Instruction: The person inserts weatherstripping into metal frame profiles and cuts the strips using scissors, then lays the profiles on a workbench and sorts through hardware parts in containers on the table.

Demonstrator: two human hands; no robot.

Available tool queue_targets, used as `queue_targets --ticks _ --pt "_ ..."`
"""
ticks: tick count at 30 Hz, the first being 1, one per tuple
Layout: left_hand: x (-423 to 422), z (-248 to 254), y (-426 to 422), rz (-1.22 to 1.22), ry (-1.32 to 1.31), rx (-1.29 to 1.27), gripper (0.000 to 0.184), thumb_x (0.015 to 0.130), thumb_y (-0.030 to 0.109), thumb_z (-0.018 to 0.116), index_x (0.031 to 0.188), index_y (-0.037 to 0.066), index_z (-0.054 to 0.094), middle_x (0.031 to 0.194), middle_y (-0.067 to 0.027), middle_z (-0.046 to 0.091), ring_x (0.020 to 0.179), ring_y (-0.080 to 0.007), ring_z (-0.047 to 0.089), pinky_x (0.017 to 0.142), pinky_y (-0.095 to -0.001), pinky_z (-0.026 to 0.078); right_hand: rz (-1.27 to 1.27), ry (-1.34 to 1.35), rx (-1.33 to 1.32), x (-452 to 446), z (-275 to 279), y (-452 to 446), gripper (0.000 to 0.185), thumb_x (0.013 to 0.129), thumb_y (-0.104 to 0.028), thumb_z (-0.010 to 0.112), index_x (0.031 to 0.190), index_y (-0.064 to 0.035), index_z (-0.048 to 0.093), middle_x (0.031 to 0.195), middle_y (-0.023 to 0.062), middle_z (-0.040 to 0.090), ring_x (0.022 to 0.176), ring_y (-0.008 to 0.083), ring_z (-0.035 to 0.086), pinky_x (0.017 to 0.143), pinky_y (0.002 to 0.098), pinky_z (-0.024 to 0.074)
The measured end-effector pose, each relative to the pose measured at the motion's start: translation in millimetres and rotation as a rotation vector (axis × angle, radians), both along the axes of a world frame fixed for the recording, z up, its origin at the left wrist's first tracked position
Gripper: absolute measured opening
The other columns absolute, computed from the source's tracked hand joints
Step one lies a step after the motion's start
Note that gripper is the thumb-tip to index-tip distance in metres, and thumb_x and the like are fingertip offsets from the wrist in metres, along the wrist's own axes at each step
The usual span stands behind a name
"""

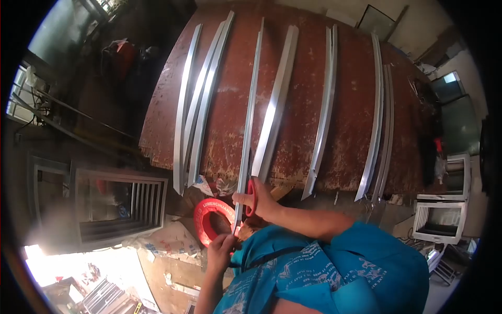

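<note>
My left hand [221, 248] is closed at the near end of a long thin metal strip [248, 133], its fingertips pinched on the end. My right hand [259, 201] is wrapped round red-handled scissors [251, 196], with its thumb across the same strip. The blades are mostly hidden beside the strip. Below the strip's near end is a red ring-shaped roll [201, 222] with white lettering. A wider silver profile [274, 112] lies just right of the strip on the red-brown table [308, 104].
More metal profiles [205, 99] lie lengthwise on the table's left part, and others [325, 110] [375, 120] on its right. Louvred frames [123, 204] stand at the left. A white frame [439, 222] stands at the right.
</note>
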State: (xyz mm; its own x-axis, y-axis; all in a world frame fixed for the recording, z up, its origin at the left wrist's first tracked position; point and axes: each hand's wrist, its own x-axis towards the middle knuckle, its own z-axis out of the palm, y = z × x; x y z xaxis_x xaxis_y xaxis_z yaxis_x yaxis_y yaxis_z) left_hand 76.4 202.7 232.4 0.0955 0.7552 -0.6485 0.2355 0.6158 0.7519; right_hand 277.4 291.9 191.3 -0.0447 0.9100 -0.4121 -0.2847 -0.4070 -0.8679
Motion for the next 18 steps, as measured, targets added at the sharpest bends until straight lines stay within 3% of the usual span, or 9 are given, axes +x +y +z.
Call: queue_targets --ticks 4,6,12,16,18 --pt "-27.4 -16.3 -20.5 -0.029 -0.078 -0.072 0.025 0.096 0.021 0.060 0.088 -0.001 0.068 0.075 -0.0073 0.069 0.068 -0.0133 0.064 0.066 -0.0274 0.051 0.002 -0.204 0.087 -7.7 -27.0 -12.2 0.045 0.083 -0.023 0.082 0.107 -0.0001 0.051 0.083 0.0062 0.059 0.074 0.0140 0.059 0.062 0.0291 0.0493" --pt "-12.3 -11.3 -13.0 -0.034 0.060 0.000 0.024 0.096 0.021 0.060 0.089 -0.001 0.067 0.075 -0.0075 0.069 0.065 -0.0135 0.064 0.065 -0.0274 0.051 0.066 -0.273 0.024 -8.4 -24.9 -16.1 0.047 0.082 -0.024 0.082 0.107 0.0001 0.050 0.082 0.0055 0.057 0.072 0.0133 0.054 0.063 0.0294 0.0477" --pt "5.1 -22.2 -2.3 0.097 -0.122 0.098 0.027 0.099 0.024 0.060 0.095 -0.002 0.065 0.077 -0.0074 0.069 0.071 -0.0138 0.065 0.070 -0.0287 0.052 0.001 -0.197 0.124 -7.7 -30.0 -6.6 0.042 0.084 -0.023 0.080 0.104 0.0004 0.052 0.083 0.0075 0.062 0.073 0.0149 0.063 0.059 0.0294 0.0503" --pt "-37.9 -75.1 -28.6 -0.097 -0.203 0.059 0.028 0.097 0.028 0.062 0.098 0.000 0.066 0.085 -0.0060 0.069 0.082 -0.0167 0.066 0.076 -0.0340 0.053 -0.064 -0.132 0.106 -2.9 -26.2 7.8 0.037 0.085 -0.020 0.079 0.103 0.0000 0.054 0.084 0.0080 0.065 0.074 0.0159 0.066 0.058 0.0300 0.0521" --pt "-51.0 -86.4 -43.1 -0.490 0.266 0.214 0.031 0.092 0.033 0.067 0.102 0.004 0.067 0.086 -0.0104 0.068 0.079 -0.0191 0.067 0.074 -0.0356 0.053 -0.073 -0.089 0.148 3.7 4.6 16.1 0.031 0.086 -0.018 0.078 0.102 -0.0014 0.057 0.084 0.0075 0.066 0.075 0.0164 0.066 0.061 0.0306 0.0535"
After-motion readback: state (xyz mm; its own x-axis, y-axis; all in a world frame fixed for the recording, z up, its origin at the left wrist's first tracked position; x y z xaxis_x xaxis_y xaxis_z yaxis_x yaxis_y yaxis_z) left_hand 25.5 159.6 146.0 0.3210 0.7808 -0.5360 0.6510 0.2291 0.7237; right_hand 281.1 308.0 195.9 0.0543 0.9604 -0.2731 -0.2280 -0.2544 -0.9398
